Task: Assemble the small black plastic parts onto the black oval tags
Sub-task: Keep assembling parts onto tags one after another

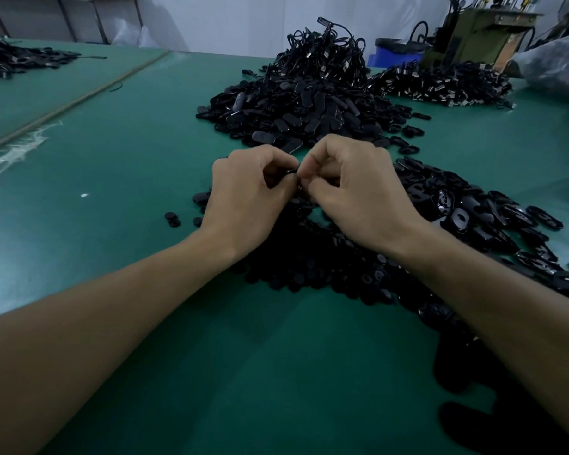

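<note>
Head view: cable pile (326, 50) behind tag heap (296, 116)

One wide-angle view, worn on the person's head, looks forward and down along the green worktop (112, 152). Both forearms enter from the lower corners, and the left hand (250, 192) and right hand (352, 188) meet near the frame's middle, close to the lens. The worktop's far end, a pale wall (227, 18) and a machine (480, 34) lie small along the top edge
</note>
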`<act>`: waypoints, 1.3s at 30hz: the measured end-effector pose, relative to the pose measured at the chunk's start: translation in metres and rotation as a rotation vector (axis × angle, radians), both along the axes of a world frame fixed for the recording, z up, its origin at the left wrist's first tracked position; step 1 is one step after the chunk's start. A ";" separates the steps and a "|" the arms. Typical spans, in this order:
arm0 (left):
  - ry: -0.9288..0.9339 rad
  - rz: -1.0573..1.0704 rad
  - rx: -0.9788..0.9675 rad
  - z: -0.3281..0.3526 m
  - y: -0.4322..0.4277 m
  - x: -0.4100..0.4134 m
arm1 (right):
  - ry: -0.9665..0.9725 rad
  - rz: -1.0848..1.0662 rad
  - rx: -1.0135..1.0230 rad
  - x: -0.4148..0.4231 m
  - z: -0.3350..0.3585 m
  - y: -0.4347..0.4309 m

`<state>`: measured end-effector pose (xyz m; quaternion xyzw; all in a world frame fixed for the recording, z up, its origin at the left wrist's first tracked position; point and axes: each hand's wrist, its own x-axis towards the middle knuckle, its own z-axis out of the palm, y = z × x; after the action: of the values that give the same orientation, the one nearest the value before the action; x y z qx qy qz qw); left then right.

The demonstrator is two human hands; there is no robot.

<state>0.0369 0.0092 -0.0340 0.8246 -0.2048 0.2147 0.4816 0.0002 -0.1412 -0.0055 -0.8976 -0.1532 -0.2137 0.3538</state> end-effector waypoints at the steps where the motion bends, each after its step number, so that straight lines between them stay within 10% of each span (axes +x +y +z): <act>1: 0.009 -0.004 -0.014 0.000 0.000 0.001 | 0.004 0.006 0.003 0.001 -0.001 -0.001; 39: 0.217 -0.184 -0.289 0.002 0.002 0.005 | 0.117 -0.006 0.191 0.013 -0.001 -0.025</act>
<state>0.0420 0.0114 -0.0324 0.7430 -0.1933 0.1066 0.6319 0.0134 -0.1665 -0.0060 -0.8712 -0.1084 -0.1759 0.4453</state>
